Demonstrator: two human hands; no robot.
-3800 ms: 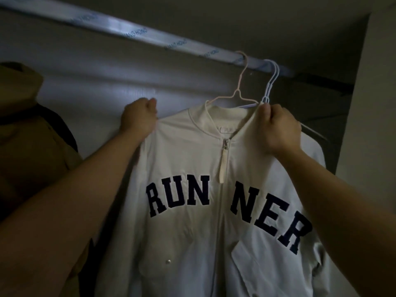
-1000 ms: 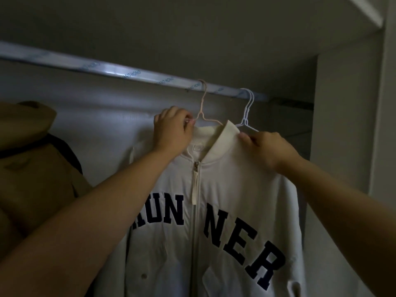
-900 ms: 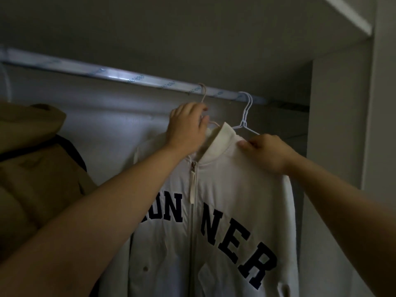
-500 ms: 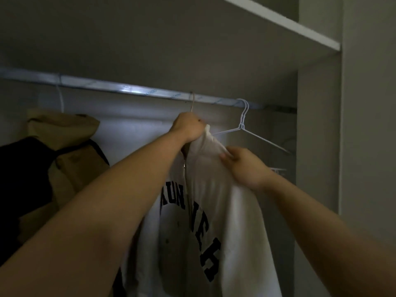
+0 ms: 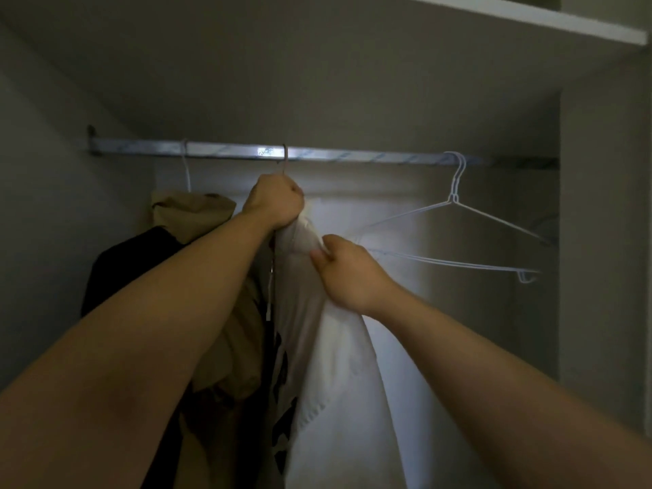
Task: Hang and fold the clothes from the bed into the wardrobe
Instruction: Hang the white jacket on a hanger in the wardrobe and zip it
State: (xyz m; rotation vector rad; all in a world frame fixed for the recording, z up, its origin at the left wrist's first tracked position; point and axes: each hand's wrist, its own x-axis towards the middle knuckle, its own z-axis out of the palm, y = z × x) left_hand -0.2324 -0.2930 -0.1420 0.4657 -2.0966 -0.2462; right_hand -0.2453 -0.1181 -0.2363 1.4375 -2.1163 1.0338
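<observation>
Head view, white jacket (image 5: 335, 347) hanging long-axis down from the rail (image 5: 352, 157), edge-on — front facing left toward a tan coat (image 5: 197, 213), my left hand (image 5: 275, 202) fisted round its collar under the hanger hook (image 5: 285, 158), my right hand (image 5: 349, 273) pinching its shoulder fabric, empty hangers (image 5: 455, 213) rightward.

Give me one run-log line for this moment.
step: hanging white jacket | left hand: grips jacket top under hanger hook on rail | right hand: pinches jacket fabric | empty wire hangers: on rail, right

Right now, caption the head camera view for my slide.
Left hand and right hand grip a white jacket hanging from the wardrobe rail.
</observation>
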